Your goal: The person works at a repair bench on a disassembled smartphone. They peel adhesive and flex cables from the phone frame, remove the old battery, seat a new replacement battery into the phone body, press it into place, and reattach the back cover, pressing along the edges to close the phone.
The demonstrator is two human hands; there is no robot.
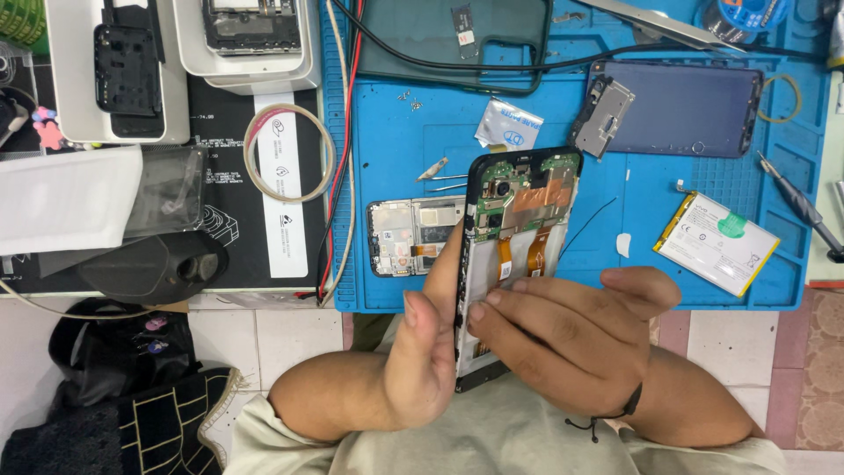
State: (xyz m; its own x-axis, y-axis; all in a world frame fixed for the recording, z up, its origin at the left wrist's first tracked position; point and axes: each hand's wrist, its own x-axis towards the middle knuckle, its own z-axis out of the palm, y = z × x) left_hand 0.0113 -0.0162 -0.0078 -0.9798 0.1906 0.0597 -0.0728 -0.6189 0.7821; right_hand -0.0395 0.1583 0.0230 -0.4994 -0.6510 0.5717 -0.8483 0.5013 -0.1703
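An opened phone (519,211) with its back cover off shows a green circuit board, copper shielding and orange flex cables. It is held upright over the front edge of the blue work mat (396,132). My left hand (422,352) grips the phone's left edge, thumb raised. My right hand (563,334) lies across the lower half of the phone, fingers pressing on the empty battery bay. A loose battery (716,242), white with a yellow edge, lies on the mat to the right.
On the mat lie a phone midframe (413,233), a dark phone screen (677,107), a metal shield plate (602,116), tweezers (444,180) and a screwdriver (804,211). A tape roll (288,151) and white trays (114,70) sit at left. Red and black cables (338,176) run along the mat's left edge.
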